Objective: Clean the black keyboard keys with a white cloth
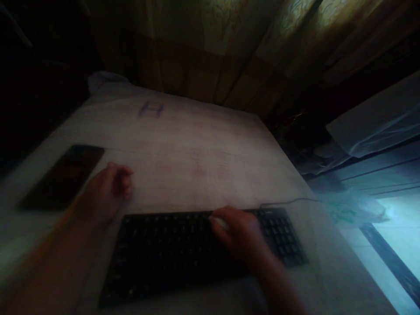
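Note:
A black wired keyboard [183, 249] lies on the pale cloth-covered table at the front. Over its right-middle part is my right hand [241, 234], its fingers closed around a small whitish piece [220, 222] whose kind is too blurred to make out. Whether this piece touches the keys, I cannot tell. To the left of the keyboard is my left hand [106, 190], fingers curled into a loose fist with nothing visible in it. A dark flat device [62, 177], like a tablet or large phone, lies just left of that hand.
The table's pale cover [203, 144] has a purple H-shaped mark [151, 109] near the far left. A cable [288, 201] runs from the keyboard over the right edge. Patterned curtains [203, 52] hang behind. Beyond the right edge is a translucent plastic bag [356, 212].

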`<state>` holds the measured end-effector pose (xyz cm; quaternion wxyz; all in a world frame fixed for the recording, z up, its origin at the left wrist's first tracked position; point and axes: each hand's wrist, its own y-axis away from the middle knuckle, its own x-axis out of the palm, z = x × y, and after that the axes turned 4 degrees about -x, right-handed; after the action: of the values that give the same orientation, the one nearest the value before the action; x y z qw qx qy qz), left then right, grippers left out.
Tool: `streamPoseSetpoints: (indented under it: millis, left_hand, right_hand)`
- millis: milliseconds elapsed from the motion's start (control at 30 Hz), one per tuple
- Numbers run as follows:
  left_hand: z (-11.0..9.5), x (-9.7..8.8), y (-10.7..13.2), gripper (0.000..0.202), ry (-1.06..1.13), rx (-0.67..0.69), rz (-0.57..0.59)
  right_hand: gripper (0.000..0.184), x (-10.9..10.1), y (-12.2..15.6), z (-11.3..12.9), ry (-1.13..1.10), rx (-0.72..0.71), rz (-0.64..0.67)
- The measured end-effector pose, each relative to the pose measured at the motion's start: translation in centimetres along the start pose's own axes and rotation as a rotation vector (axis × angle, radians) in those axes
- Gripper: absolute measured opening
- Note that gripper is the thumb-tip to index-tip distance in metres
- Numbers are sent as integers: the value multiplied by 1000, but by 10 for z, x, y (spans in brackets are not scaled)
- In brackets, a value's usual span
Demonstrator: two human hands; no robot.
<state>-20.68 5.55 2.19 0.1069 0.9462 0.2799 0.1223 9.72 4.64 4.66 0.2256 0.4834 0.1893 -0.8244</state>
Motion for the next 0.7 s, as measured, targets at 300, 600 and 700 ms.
streamPoseSetpoints:
  millis: [300,600,700]
  left_hand:
    - [-1,1,0,38,25,-16,-18]
    - [1,-1,1,40,26,-15,-13]
    - [2,-2,0,40,27,-3,-12]
  right_hand:
    - [21,1,-12,1,-114,76,-33]
    - [15,-3,-12,1,-112,116,63]
    - [17,-5,-13,3,-77,111,100]
